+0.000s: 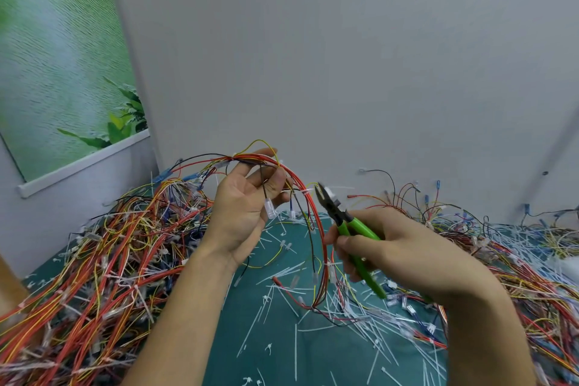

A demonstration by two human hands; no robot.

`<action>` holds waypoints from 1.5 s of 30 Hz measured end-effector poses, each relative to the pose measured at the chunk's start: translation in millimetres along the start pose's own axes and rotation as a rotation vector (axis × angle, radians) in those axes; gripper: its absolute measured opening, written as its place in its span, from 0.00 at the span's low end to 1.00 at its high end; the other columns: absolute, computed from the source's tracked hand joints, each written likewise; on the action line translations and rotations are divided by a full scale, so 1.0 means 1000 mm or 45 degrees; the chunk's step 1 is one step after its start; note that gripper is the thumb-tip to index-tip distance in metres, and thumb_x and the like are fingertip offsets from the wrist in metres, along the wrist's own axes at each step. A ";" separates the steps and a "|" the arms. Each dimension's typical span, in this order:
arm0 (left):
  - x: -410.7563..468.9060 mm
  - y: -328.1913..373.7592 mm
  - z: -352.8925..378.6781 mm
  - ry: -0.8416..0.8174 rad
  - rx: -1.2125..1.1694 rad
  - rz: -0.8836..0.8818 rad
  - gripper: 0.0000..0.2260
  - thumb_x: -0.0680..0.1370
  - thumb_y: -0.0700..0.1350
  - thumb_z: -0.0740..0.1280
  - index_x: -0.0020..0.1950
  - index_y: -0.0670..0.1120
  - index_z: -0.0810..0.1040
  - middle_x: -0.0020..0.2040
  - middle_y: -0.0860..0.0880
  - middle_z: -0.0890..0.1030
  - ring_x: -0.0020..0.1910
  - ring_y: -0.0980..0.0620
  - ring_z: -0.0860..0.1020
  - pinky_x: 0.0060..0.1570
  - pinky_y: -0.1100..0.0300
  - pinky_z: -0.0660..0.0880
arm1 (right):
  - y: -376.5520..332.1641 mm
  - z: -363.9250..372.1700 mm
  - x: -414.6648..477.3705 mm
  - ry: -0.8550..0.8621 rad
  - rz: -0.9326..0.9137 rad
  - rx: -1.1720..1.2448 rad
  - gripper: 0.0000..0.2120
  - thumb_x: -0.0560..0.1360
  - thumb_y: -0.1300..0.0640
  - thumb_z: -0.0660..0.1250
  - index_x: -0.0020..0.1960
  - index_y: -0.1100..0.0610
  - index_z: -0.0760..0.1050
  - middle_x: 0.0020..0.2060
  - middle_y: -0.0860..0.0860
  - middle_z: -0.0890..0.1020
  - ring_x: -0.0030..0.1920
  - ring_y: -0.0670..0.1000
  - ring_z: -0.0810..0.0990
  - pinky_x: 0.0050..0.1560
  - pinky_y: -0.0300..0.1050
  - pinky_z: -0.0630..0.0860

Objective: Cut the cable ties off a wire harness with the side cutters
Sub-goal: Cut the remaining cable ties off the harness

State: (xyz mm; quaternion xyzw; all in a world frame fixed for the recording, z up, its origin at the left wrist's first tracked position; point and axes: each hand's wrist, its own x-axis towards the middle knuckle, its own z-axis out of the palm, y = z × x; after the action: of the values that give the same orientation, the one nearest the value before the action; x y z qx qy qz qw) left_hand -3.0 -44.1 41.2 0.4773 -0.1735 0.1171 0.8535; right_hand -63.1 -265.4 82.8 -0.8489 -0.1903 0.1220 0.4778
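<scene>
1. No words, numbers or brand names can be read anywhere.
2. The side cutters [344, 222] on the right have green handles, and any small print on them is too blurry to read.
3. The poster [62, 56] on the far left wall is only a picture of green leaves and water, with no writing that can be read.
</scene>
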 end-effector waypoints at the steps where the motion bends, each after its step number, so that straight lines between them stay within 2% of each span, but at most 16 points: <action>1: 0.000 -0.001 0.001 0.004 -0.003 0.003 0.18 0.72 0.39 0.72 0.62 0.44 0.78 0.42 0.49 0.82 0.40 0.54 0.81 0.38 0.61 0.79 | 0.000 0.003 0.003 -0.029 0.021 0.006 0.09 0.83 0.63 0.63 0.51 0.55 0.82 0.37 0.49 0.82 0.39 0.50 0.84 0.43 0.43 0.82; 3: 0.000 -0.003 0.002 0.010 0.012 0.004 0.17 0.72 0.38 0.72 0.61 0.44 0.78 0.42 0.49 0.82 0.40 0.54 0.80 0.37 0.61 0.78 | 0.000 0.008 0.008 -0.055 0.070 0.007 0.10 0.83 0.63 0.62 0.51 0.57 0.81 0.36 0.48 0.83 0.38 0.49 0.84 0.40 0.38 0.79; 6: -0.001 -0.004 0.002 0.016 0.039 -0.003 0.17 0.72 0.39 0.73 0.60 0.45 0.79 0.42 0.49 0.82 0.41 0.54 0.79 0.38 0.61 0.78 | 0.002 0.012 0.014 -0.040 0.129 0.013 0.10 0.83 0.63 0.61 0.51 0.57 0.80 0.36 0.50 0.83 0.38 0.48 0.85 0.41 0.39 0.80; 11: -0.001 -0.004 0.000 0.013 0.030 -0.021 0.16 0.72 0.39 0.74 0.59 0.45 0.81 0.43 0.49 0.82 0.41 0.53 0.80 0.38 0.61 0.78 | 0.001 0.012 0.014 -0.054 0.163 -0.028 0.10 0.83 0.63 0.60 0.51 0.56 0.80 0.38 0.50 0.82 0.36 0.46 0.85 0.38 0.36 0.78; 17: 0.000 -0.004 0.002 0.015 -0.007 -0.067 0.19 0.69 0.43 0.77 0.59 0.45 0.80 0.42 0.49 0.81 0.40 0.53 0.80 0.37 0.60 0.78 | 0.001 0.011 0.012 -0.058 0.151 -0.073 0.10 0.83 0.64 0.60 0.51 0.56 0.80 0.39 0.51 0.82 0.38 0.47 0.84 0.45 0.45 0.83; 23: 0.000 -0.006 0.004 0.035 -0.032 -0.091 0.18 0.73 0.38 0.72 0.62 0.41 0.77 0.40 0.48 0.80 0.39 0.52 0.78 0.36 0.61 0.77 | 0.001 0.011 0.013 -0.055 0.137 -0.108 0.09 0.84 0.61 0.61 0.50 0.55 0.79 0.40 0.51 0.82 0.39 0.47 0.83 0.51 0.53 0.84; 25: 0.000 -0.006 0.003 0.034 -0.027 -0.095 0.19 0.73 0.38 0.72 0.63 0.41 0.76 0.41 0.47 0.80 0.39 0.52 0.78 0.36 0.61 0.77 | 0.002 0.010 0.014 -0.064 0.122 -0.107 0.07 0.84 0.58 0.63 0.51 0.56 0.79 0.39 0.50 0.82 0.39 0.47 0.83 0.49 0.50 0.84; 27: 0.000 -0.006 0.003 0.028 -0.029 -0.096 0.18 0.74 0.39 0.72 0.64 0.41 0.77 0.42 0.47 0.79 0.39 0.52 0.78 0.37 0.61 0.77 | 0.003 0.010 0.015 -0.069 0.112 -0.132 0.08 0.84 0.56 0.63 0.50 0.56 0.79 0.37 0.48 0.82 0.37 0.44 0.83 0.43 0.41 0.81; 29: 0.000 -0.006 0.002 0.029 -0.036 -0.097 0.18 0.74 0.39 0.72 0.63 0.42 0.77 0.42 0.47 0.79 0.39 0.52 0.78 0.36 0.62 0.76 | 0.004 0.011 0.016 -0.067 0.106 -0.160 0.08 0.84 0.55 0.64 0.48 0.56 0.78 0.36 0.47 0.82 0.35 0.43 0.82 0.40 0.37 0.78; 32: 0.000 -0.007 0.002 0.018 -0.070 -0.104 0.16 0.73 0.39 0.72 0.60 0.44 0.79 0.42 0.46 0.78 0.40 0.51 0.77 0.36 0.62 0.76 | 0.005 0.011 0.018 -0.068 0.087 -0.151 0.08 0.84 0.56 0.63 0.48 0.55 0.78 0.38 0.48 0.82 0.36 0.44 0.82 0.41 0.37 0.78; 36: 0.001 -0.006 0.002 -0.006 -0.036 -0.075 0.16 0.74 0.39 0.73 0.60 0.45 0.79 0.42 0.45 0.78 0.41 0.50 0.75 0.36 0.61 0.75 | 0.006 0.011 0.019 -0.049 0.070 -0.166 0.10 0.84 0.54 0.64 0.44 0.53 0.77 0.34 0.46 0.81 0.34 0.44 0.81 0.38 0.36 0.76; 39: 0.000 -0.006 0.003 -0.032 -0.024 -0.035 0.16 0.72 0.39 0.74 0.60 0.45 0.78 0.42 0.45 0.78 0.39 0.51 0.76 0.35 0.61 0.75 | 0.007 0.012 0.020 -0.020 0.052 -0.174 0.13 0.84 0.50 0.64 0.43 0.54 0.76 0.33 0.47 0.81 0.34 0.46 0.81 0.39 0.39 0.77; 43: -0.001 -0.005 0.007 -0.030 -0.016 0.026 0.15 0.73 0.38 0.72 0.59 0.44 0.77 0.42 0.45 0.79 0.39 0.51 0.77 0.36 0.61 0.75 | 0.006 0.017 0.024 0.096 0.014 -0.157 0.22 0.81 0.42 0.65 0.43 0.61 0.76 0.32 0.54 0.77 0.31 0.51 0.79 0.41 0.58 0.81; 45: -0.001 -0.005 0.009 -0.004 0.001 0.067 0.16 0.73 0.38 0.72 0.60 0.43 0.76 0.42 0.44 0.78 0.38 0.50 0.76 0.36 0.61 0.75 | 0.004 0.022 0.026 0.171 0.009 -0.148 0.23 0.80 0.39 0.67 0.41 0.59 0.76 0.30 0.54 0.76 0.29 0.52 0.78 0.39 0.59 0.82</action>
State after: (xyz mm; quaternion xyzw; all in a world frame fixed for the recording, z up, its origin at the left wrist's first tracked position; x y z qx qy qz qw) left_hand -4.1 -54.5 41.3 0.4729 -0.1871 0.1390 0.8497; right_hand -47.1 -239.5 67.3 -0.8822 -0.1614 0.0551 0.4389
